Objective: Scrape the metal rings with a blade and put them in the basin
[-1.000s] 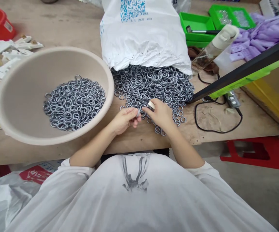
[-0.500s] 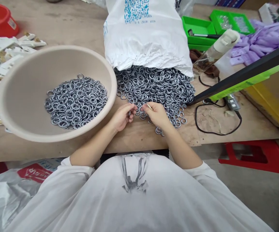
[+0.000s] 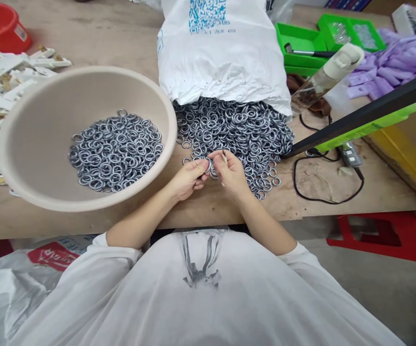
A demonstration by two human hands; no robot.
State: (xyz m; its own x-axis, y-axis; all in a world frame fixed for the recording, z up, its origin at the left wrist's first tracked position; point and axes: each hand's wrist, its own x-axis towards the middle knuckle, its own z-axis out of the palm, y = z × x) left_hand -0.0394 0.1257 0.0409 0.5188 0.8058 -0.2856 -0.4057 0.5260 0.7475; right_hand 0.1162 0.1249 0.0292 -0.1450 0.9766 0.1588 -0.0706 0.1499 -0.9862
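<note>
My left hand is closed on a shiny grey ring, pinched between thumb and fingers. Close beside it, my right hand is closed around a thin, pale stick-like tool with a dark tip; its exact kind is unclear. The right fingertips come up to the ring, but whether they touch it I cannot tell. Just beyond my hands lies a heap of metallic grey rings, spilling from the mouth of a white sack. More such rings lie in a large beige basin on the left.
White plastic pieces and a red tub are at far left. A black and green bar slants across the right side, near a cable, a clear bottle, green trays and purple pieces. A red stool stands below.
My hands have come closer together. The ring in my left hand now shows at the fingertips, and the stick in my right hand has turned more upright. The view has shifted slightly.
</note>
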